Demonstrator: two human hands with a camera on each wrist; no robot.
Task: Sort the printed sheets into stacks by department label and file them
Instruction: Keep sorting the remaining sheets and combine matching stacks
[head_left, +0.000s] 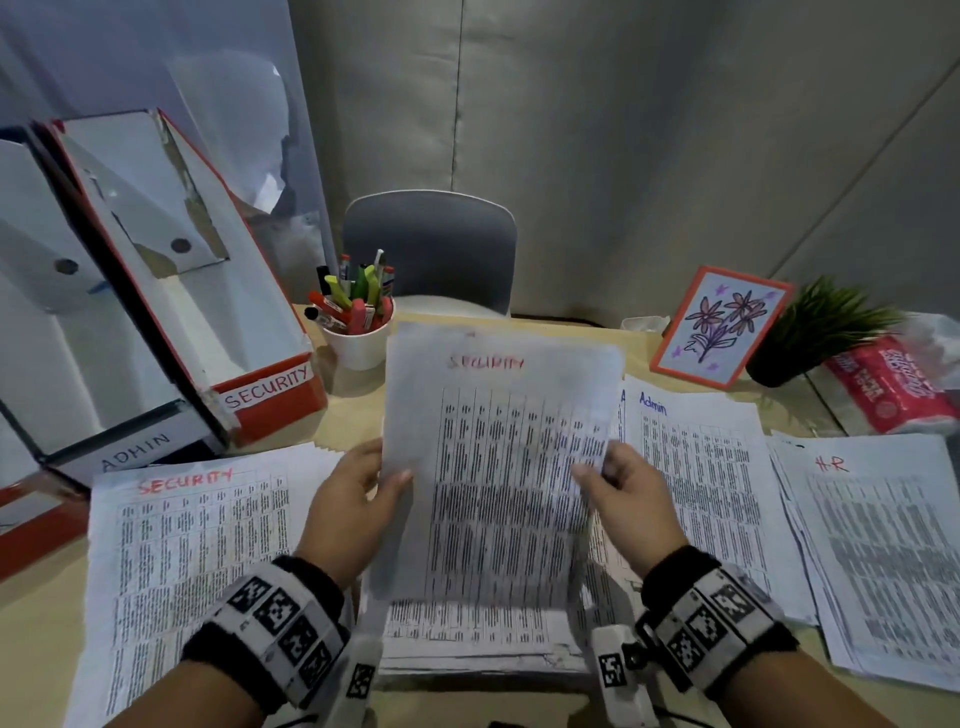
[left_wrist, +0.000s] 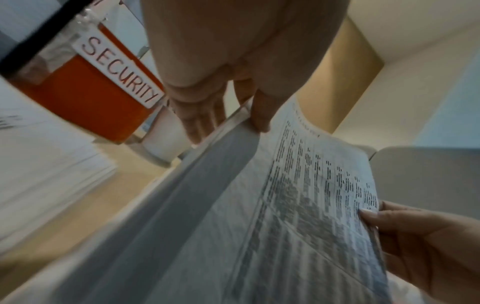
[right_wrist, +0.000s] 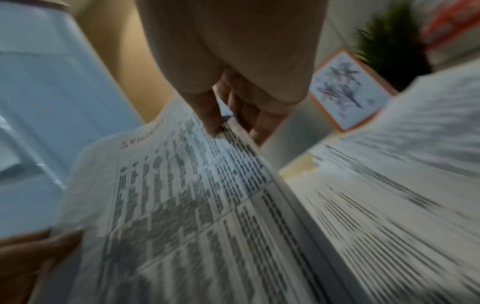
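The left hand pinches the left edge of a raised sheet headed SECURITY, thumb on the printed face and fingers behind; the right hand pinches the right edge the same way, so the page hangs near upright between them at the centre of the desk, its lower edge just above a pile of unsorted sheets at 6 o'clock. In the left wrist view the thumb lies over the paper's edge; the right wrist view is blurred, but shows fingers behind the sheet. At 9 o'clock of the hands a stack headed SECURITY lies flat, its right edge close to the left wrist. At 3 o'clock lies a stack headed Admin, and beyond it, overlapping its right edge, a stack headed HR that reaches the desk's right edge. At 10 o'clock stand tilted file boxes, the red one labelled SECURITY, the next one labelled ADMIN. A white cup of pens sits at 11 o'clock, just beside the red box, with bare desk between it and the raised sheet. At 1 to 2 o'clock stand a framed flower drawing, a small green plant and a red packet. A grey chair stands at 12 o'clock behind the desk.
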